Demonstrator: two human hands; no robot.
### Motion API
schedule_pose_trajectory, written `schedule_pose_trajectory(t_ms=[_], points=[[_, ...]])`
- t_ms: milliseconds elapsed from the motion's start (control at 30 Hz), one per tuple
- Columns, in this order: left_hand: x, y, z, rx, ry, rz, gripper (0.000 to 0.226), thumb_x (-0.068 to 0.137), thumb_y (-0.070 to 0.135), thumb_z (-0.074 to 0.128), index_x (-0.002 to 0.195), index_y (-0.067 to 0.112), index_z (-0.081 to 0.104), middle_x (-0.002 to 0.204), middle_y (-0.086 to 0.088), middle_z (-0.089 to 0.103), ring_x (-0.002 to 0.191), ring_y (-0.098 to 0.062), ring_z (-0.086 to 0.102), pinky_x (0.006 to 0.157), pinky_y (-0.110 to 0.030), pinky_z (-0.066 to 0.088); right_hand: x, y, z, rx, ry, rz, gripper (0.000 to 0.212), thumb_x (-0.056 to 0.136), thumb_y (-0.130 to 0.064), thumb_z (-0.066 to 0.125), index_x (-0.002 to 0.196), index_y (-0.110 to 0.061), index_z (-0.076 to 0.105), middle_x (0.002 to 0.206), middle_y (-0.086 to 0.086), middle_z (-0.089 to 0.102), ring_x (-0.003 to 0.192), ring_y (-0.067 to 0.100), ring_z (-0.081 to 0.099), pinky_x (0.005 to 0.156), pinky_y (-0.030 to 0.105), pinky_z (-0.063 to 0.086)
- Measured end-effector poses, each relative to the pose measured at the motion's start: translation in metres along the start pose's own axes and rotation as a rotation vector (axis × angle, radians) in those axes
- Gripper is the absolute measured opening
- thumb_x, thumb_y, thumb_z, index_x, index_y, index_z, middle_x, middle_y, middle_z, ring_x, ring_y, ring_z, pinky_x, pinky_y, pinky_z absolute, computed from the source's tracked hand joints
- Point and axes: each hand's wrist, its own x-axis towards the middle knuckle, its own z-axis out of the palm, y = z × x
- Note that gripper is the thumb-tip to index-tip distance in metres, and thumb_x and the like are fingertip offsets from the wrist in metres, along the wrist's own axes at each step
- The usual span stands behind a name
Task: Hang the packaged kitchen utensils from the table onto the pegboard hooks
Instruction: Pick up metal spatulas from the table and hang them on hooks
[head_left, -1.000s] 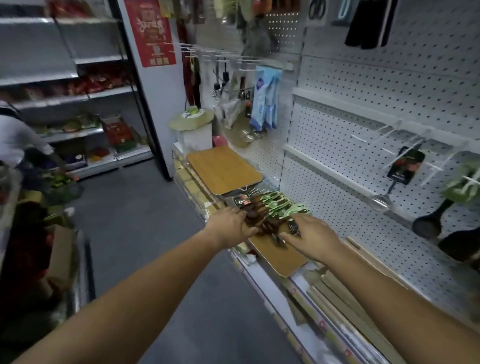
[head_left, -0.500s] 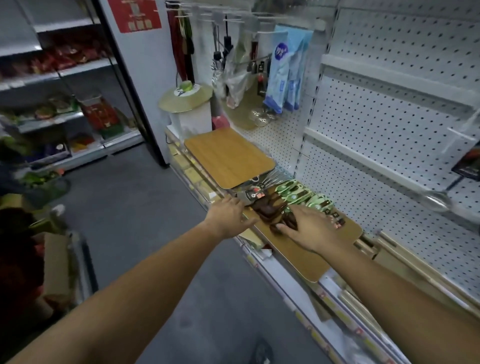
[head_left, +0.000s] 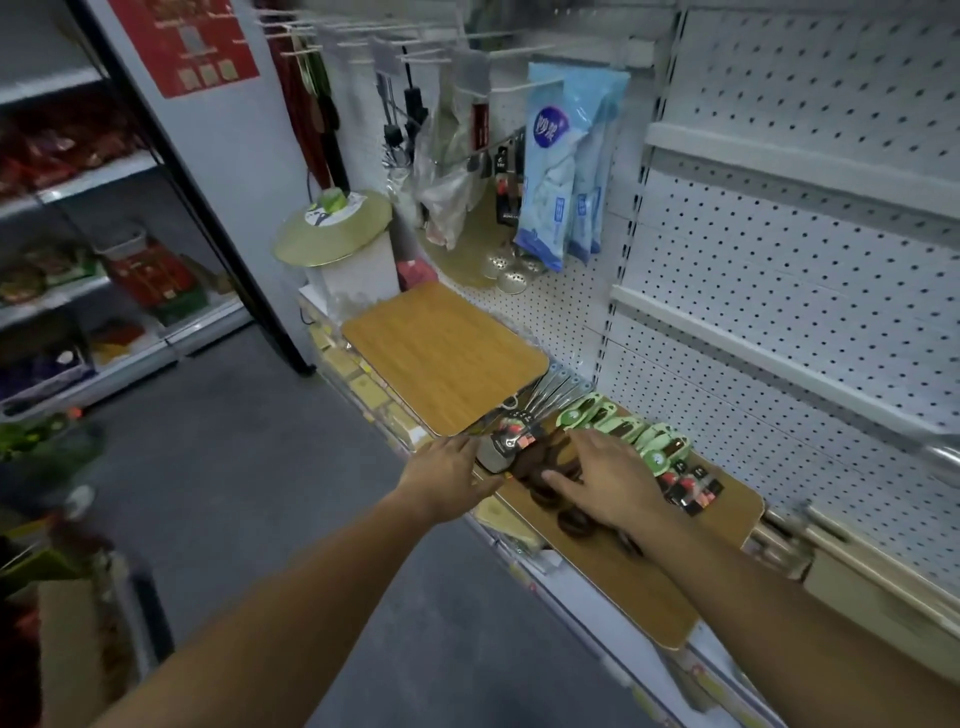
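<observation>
On the wooden board (head_left: 649, 587) lay the packaged utensils (head_left: 623, 428); the right hand (head_left: 608, 483) rested flat across their dark heads, fingers spread; the left hand (head_left: 441, 475) touched the pile's near edge, grip unclear.

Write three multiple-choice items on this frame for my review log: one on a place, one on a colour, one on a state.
1. Where do the green-carded packaged utensils lie?
A. on the nearer rectangular wooden board
B. on the floor
C. on pegboard hooks

2. What colour are the soft plastic packets hanging at the back?
A. red
B. light blue
C. yellow

3. What is the right hand doing?
A. reaching up to a hook
B. resting on the utensil pile
C. nothing, it is out of view

Answers:
1 A, the packs lie flat at the board's far end.
2 B, they are pale blue with a round purple mark.
3 B, it lies low over the dark brown spoon heads.
</observation>
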Motion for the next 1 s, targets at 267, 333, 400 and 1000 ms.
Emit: schedule_pose_trajectory(t_ms=[267,333,400,1000], points=[[0.074,-0.068,0.018,-0.054,0.001,0.142,0.103,0.075,0.087,0.008,0.144,0.019,0.040,0.146,-0.003,0.047,0.133,-0.024,0.043,0.107,-0.039,0.039,0.067,-0.032,0.012,0.031,-0.021,0.171,0.084,0.093,-0.072,0.036,0.156,-0.018,0.026,0.162,0.007,0.032,0.148,0.027,0.030,0.124,0.043,0.021],[0.094,-0.088,0.019,-0.071,0.002,0.203,0.100,0.077,0.088,0.013,0.140,0.018,0.045,0.143,-0.003,0.050,0.130,-0.024,0.044,0.105,-0.037,0.040,0.085,-0.045,0.018,0.042,-0.005,0.228,0.084,0.092,-0.074,0.035,0.155,-0.019,0.027,0.161,0.007,0.034,0.148,0.026,0.031,0.123,0.045,0.024],[0.116,-0.106,0.019,-0.067,-0.003,0.261,0.075,0.089,0.074,0.032,0.134,0.018,0.048,0.137,-0.003,0.053,0.126,-0.024,0.046,0.101,-0.036,0.041,0.099,-0.060,0.022,0.066,0.000,0.289,0.082,0.093,-0.073,0.036,0.154,-0.019,0.029,0.160,0.007,0.035,0.147,0.026,0.032,0.122,0.046,0.025],[0.245,-0.139,0.081,-0.091,-0.146,0.416,0.061,0.096,0.054,0.043,0.146,0.019,0.039,0.134,-0.004,0.056,0.123,-0.026,0.050,0.100,-0.037,0.044,0.163,-0.063,0.122,0.364,-0.084,0.652,0.063,0.093,-0.062,0.050,0.138,-0.018,0.048,0.137,0.006,0.055,0.125,0.027,0.051,0.100,0.035,0.042]])
